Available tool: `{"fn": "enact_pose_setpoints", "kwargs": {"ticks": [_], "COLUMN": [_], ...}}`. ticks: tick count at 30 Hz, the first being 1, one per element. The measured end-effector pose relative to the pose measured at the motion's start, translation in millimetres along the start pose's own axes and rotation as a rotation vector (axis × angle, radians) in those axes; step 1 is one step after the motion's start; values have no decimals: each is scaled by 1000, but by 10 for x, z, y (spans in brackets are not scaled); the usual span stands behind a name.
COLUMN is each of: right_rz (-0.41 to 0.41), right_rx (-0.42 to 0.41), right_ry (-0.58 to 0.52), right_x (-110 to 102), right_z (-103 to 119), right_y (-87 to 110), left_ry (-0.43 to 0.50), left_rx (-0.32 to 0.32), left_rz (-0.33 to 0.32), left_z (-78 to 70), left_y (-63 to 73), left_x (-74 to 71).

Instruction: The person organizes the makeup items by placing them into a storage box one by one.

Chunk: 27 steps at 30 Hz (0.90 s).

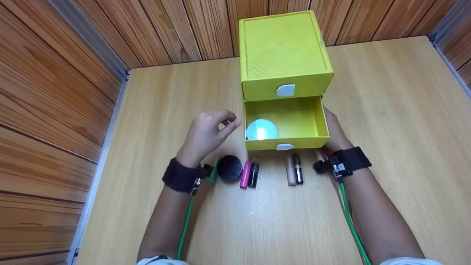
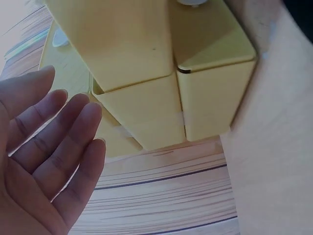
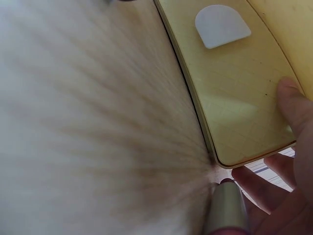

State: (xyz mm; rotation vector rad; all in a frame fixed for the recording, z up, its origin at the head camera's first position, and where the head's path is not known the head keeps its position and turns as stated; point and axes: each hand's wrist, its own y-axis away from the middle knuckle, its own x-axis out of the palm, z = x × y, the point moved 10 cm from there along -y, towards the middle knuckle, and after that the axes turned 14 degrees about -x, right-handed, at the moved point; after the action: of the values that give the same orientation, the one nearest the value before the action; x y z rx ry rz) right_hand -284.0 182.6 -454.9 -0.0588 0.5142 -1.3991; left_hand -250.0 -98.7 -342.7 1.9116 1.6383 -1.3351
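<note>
A yellow drawer unit (image 1: 285, 48) stands at the back of the table, its middle drawer (image 1: 301, 142) pulled out. Inside that drawer, at the left, lies a shiny round disc (image 1: 261, 129). My left hand (image 1: 208, 134) hovers just left of the drawer, fingers loosely bent with nothing between them; the left wrist view shows the empty palm (image 2: 34, 186). With my right hand (image 1: 336, 129) I hold the unit's lower right corner. In the right wrist view the thumb (image 3: 292, 103) rests on the bottom drawer's front (image 3: 239, 93), the fingers along its side.
In front of the unit lie a black round container (image 1: 229, 168), a pink tube (image 1: 245, 175), a black tube (image 1: 254, 173), a pale tube (image 1: 290, 171), a black lipstick (image 1: 297, 169) and a green item (image 1: 213, 173). A light tube (image 3: 227, 208) lies near the right hand. Wooden panels (image 1: 162, 29) stand behind.
</note>
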Motion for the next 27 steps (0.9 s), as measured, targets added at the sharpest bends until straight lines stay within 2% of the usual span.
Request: {"fn": "enact_pose_setpoints", "kwargs": {"ticks": [2, 8, 12, 14, 19, 27], "right_rz": [-1, 2, -12, -11, -5, 8], "right_rx": [3, -44, 1, 9, -14, -44], "right_ry": [-7, 74, -14, -23, 26, 115], "right_x": [4, -28, -15, -5, -7, -16], "right_z": [-4, 57, 6, -5, 18, 67], "right_y": [-1, -35, -45, -50, -63, -67], "left_ry": [-26, -82, -133, -150, -176, -230], "left_rx": [7, 51, 63, 76, 118, 120], "left_rz": [18, 74, 114, 147, 239, 325], "left_z": [2, -12, 18, 37, 94, 230], "left_y": [51, 194, 315, 385, 550, 686], "left_x": [18, 86, 175, 244, 428, 590]}}
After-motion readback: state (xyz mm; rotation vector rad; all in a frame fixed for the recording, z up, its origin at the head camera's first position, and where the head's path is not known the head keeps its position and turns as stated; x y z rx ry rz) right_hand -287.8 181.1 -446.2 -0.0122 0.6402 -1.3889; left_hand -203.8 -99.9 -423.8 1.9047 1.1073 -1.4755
